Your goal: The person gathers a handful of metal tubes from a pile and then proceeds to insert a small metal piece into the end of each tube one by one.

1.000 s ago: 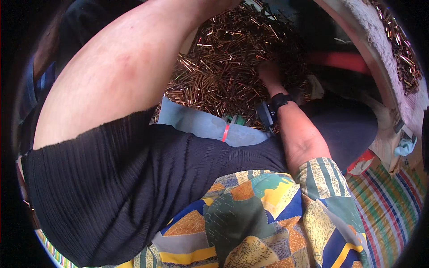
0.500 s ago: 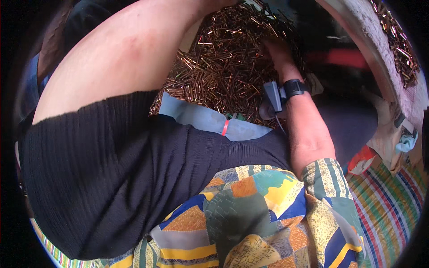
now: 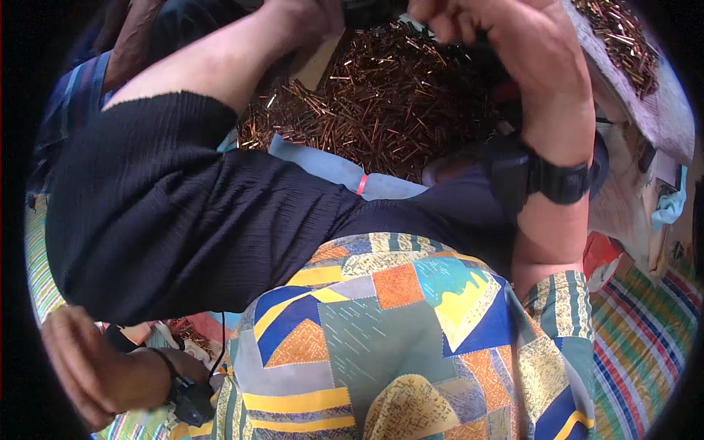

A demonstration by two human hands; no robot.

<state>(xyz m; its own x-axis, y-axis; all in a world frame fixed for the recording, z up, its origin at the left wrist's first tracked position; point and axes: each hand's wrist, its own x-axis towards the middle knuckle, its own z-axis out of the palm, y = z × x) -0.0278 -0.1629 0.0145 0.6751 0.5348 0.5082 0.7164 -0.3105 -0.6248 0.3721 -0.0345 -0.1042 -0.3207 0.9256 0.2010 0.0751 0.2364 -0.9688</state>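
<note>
Hands raised over copper pin pile (image 3: 381, 103), left hand (image 3: 304, 18) grip unclear, right hand (image 3: 477, 22) fisted, contents hidden.

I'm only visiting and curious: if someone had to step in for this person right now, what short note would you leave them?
Left hand: at the picture's top edge above the heap, mostly cut off, so its grip cannot be told.
Right hand: raised over the heap with the fingers curled; whether it holds anything is hidden.
Things: a big heap of thin copper-coloured pins lies in front of the body. A smaller batch lies on a pale surface at upper right.
Done: one batch lies apart.
Left: the big heap, loose and jumbled.
Another person's hand is at lower left, away from the pins.
</note>
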